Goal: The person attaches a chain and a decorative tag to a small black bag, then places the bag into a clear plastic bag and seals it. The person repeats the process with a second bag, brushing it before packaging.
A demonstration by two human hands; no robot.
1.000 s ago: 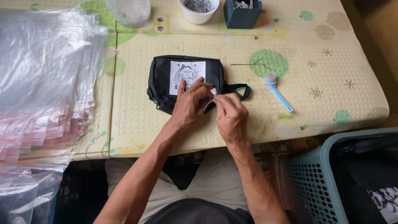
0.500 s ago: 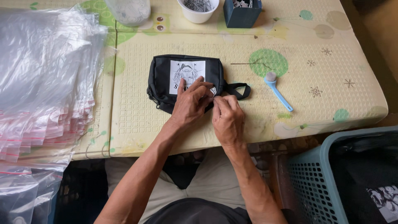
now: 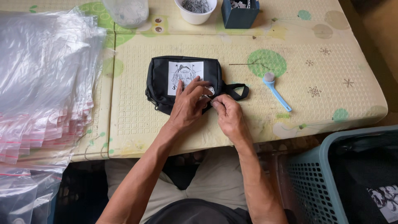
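The black pouch (image 3: 166, 81), a small zippered bag with a white printed patch (image 3: 178, 74) on its face and a loop strap (image 3: 236, 91) at its right end, lies flat on the cream textured surface (image 3: 290, 137), directly in front of the person. The left hand (image 3: 188, 105) rests on the lower right part of the pouch, fingers (image 3: 195, 85) spread and pressing the fabric down. The right hand (image 3: 230, 116) sits just beside it, its fingertips pinched together on a small metal piece at the pouch's edge; whether this is a zipper pull or a ring cannot be determined. The step in hand appears to be fitting or adjusting this small part at the pouch's corner. The next move likely calls for a steady hold from the left hand while the right keeps a fine, precise pinch. A light-blue brush (image 3: 277, 92) lies near the strap; a stack of clear plastic bags (image 3: 41, 83) lies well apart at left, and a teal basket (image 3: 327, 174) stands below right.
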